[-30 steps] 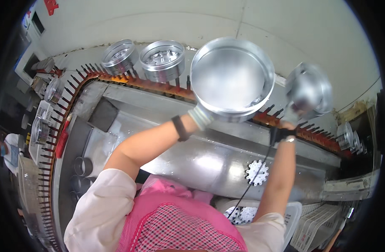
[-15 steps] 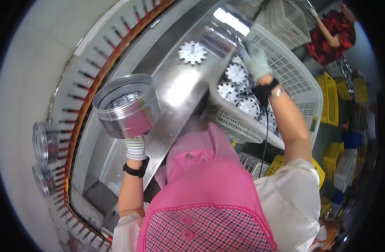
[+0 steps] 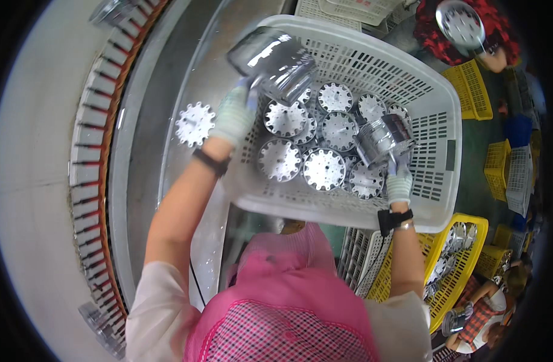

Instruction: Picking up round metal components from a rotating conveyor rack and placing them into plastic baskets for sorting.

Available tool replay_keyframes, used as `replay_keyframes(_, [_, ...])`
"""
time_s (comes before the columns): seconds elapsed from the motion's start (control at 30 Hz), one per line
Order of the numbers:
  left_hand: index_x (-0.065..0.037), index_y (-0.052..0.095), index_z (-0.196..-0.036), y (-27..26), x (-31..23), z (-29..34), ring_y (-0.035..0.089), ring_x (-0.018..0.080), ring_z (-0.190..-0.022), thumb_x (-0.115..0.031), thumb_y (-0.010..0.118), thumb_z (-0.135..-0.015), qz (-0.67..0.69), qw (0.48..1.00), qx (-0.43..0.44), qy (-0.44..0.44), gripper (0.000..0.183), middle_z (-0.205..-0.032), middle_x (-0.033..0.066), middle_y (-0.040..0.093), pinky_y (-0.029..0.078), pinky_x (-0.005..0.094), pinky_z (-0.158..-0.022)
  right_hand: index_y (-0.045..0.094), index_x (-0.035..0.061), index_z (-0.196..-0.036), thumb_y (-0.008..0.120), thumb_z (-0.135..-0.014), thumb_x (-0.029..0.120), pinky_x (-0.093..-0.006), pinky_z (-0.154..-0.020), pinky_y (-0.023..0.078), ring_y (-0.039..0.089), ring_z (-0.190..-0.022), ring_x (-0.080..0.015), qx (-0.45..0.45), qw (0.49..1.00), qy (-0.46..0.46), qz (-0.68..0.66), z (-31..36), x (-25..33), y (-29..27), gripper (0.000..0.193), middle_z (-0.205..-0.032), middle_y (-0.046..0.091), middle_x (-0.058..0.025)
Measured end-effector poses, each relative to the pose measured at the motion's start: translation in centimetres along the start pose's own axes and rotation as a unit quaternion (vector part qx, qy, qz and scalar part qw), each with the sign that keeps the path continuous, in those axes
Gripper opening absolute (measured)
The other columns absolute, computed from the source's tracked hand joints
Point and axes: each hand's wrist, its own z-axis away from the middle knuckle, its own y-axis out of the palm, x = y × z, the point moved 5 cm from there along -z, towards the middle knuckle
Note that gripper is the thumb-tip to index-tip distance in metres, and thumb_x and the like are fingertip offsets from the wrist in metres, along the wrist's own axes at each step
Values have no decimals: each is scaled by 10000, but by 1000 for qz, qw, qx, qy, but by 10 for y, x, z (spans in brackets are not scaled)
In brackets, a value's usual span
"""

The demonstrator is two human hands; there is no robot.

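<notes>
A shiny metal cylinder (image 3: 273, 63), blurred by motion, is in my gloved left hand (image 3: 235, 116), tilted over the far left rim of a white plastic basket (image 3: 324, 213). My gloved right hand (image 3: 399, 182) is closed on another shiny metal cylinder (image 3: 386, 140), low over the right side of the basket. Inside the basket stand several metal parts topped by toothed round discs, one of them a bright disc (image 3: 324, 169) near the front. Left of my left hand, a toothed metal disc (image 3: 195, 123) lies on the steel counter (image 3: 195, 199).
Along the left wall runs a curved row of dark pegs on an orange-edged rail (image 3: 88, 163), carrying a few metal cylinders. Yellow crates (image 3: 469, 90) stand to the right, one of them (image 3: 463, 265) holding metal parts. Co-workers are at the upper right (image 3: 469, 30) and lower right (image 3: 484, 314).
My view has shifted right, toward the basket. My left hand, holding a cylinder, has moved from the counter to the basket's far left. My right hand has come nearer, with a cylinder in it.
</notes>
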Motion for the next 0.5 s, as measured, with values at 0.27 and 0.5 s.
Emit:
replay_keyframes(0.27, [-64, 628, -1046, 186, 50, -146, 601, 338, -950, -128, 485, -856, -232, 936, 256, -61, 246, -1035, 175, 620, 482, 415, -828, 537, 48, -1102, 544, -864, 122, -432, -662, 465, 613, -726, -334, 3, 992, -59, -110, -22, -5, 3, 249, -859, 635, -177])
replay_keyframes(0.5, [-94, 589, -1114, 232, 92, -172, 601, 306, -987, -130, 426, -877, -353, 885, 299, -61, 291, -1110, 157, 599, 497, 404, -821, 560, 33, -1050, 558, -850, 87, -390, -674, 470, 604, -723, -310, 32, 988, -43, -147, -47, 7, 5, 207, -861, 627, -169])
